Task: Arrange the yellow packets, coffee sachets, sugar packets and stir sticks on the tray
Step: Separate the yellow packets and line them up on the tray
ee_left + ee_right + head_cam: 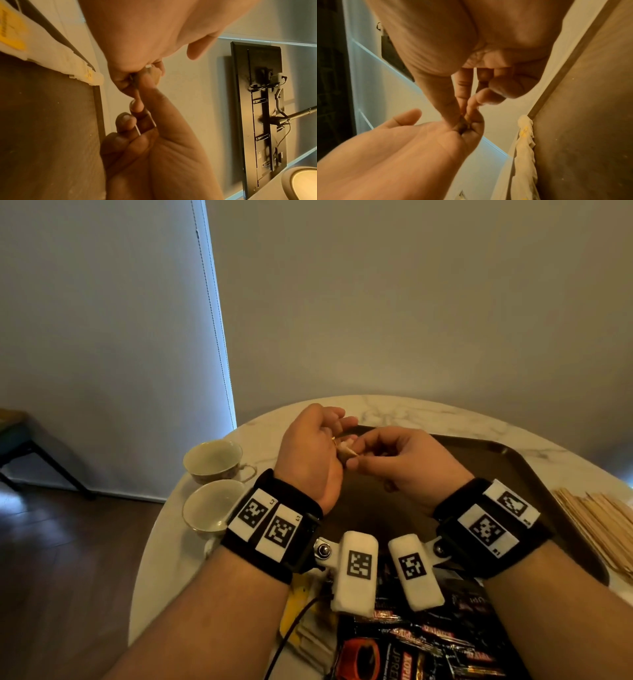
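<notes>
Above the dark brown tray (pixel 513 470) my two hands meet, both holding a small bundle of pale sugar packets (pixel 346 449). My left hand (pixel 342 436) pinches one end of it. My right hand (pixel 356 456) curls round the other end, and thin white packet edges (pixel 138 130) show between its fingers. The bundle is mostly hidden by fingers. Yellow packets (pixel 297 604) and dark coffee sachets (pixel 428 642) lie at the table's near edge under my wrists. Wooden stir sticks (pixel 596 529) lie right of the tray. A row of pale packets (pixel 524 136) lies along the tray's edge.
Two empty teacups (pixel 214 460) (pixel 209 508) stand on the round marble table (pixel 428 412), left of the tray. A wall rises close behind the table. A dark chair (pixel 20 440) stands on the wooden floor at far left.
</notes>
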Available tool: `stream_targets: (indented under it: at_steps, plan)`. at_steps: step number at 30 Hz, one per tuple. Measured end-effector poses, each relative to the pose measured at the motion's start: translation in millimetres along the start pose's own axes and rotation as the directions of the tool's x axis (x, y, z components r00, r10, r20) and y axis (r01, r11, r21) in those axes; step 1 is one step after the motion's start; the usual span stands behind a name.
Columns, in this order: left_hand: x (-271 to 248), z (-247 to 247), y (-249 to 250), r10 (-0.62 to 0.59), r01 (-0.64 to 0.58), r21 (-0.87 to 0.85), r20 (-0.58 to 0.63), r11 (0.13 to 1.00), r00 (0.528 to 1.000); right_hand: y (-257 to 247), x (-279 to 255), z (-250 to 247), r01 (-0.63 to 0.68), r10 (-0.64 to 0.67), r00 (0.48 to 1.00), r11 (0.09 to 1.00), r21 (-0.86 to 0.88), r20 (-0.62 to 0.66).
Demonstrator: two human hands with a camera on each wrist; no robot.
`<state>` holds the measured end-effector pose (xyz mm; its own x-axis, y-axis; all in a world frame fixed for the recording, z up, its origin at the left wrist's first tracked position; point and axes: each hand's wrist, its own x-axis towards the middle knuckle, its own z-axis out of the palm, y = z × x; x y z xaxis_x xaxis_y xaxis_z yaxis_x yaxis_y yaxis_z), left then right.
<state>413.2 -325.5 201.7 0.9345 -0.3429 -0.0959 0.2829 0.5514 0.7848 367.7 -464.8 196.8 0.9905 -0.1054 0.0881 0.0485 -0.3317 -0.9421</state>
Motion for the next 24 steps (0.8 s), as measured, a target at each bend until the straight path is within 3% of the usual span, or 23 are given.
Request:
stream_targets:
  at_steps: [2, 4, 7, 11, 16, 20, 24]
  plan:
    - [4, -1, -3, -0.011, 0.011, 0.003, 0.046, 1.000, 0.999, 6, 3, -3, -0.069, 0.072, 0.997, 0.994, 0.090, -0.040]
    - [8, -2, -5, 0.010, -0.013, 0.040, 0.071, 0.999, 0.997, 10, 6, -5, -0.139, 0.148, 0.989, 0.944, 0.299, -0.009]
    - [13, -5, -8, 0.083, -0.100, 0.241, 0.083, 0.965, 0.993, 15, 9, -8, -0.167, 0.176, 0.984, 0.870, 0.465, 0.023]
    - [15, -16, -14, 0.130, -0.166, 0.408, 0.114, 0.898, 0.985, 19, 12, -8, -0.122, 0.152, 0.988, 0.840, 0.528, -0.014]
    - [15, -27, -16, 0.219, -0.228, 0.387, 0.067, 0.893, 0.973, 19, 13, -7, -0.110, 0.151, 0.988, 0.830, 0.547, -0.030]
    - [13, -28, -15, 0.310, -0.323, 0.401, 0.098, 0.857, 0.946, 20, 10, -6, -0.179, 0.174, 0.983, 0.827, 0.532, 0.059]
    - [10, -26, -17, 0.304, -0.323, 0.365, 0.111, 0.873, 0.946, 21, 9, -3, -0.164, 0.161, 0.985, 0.824, 0.543, 0.053]
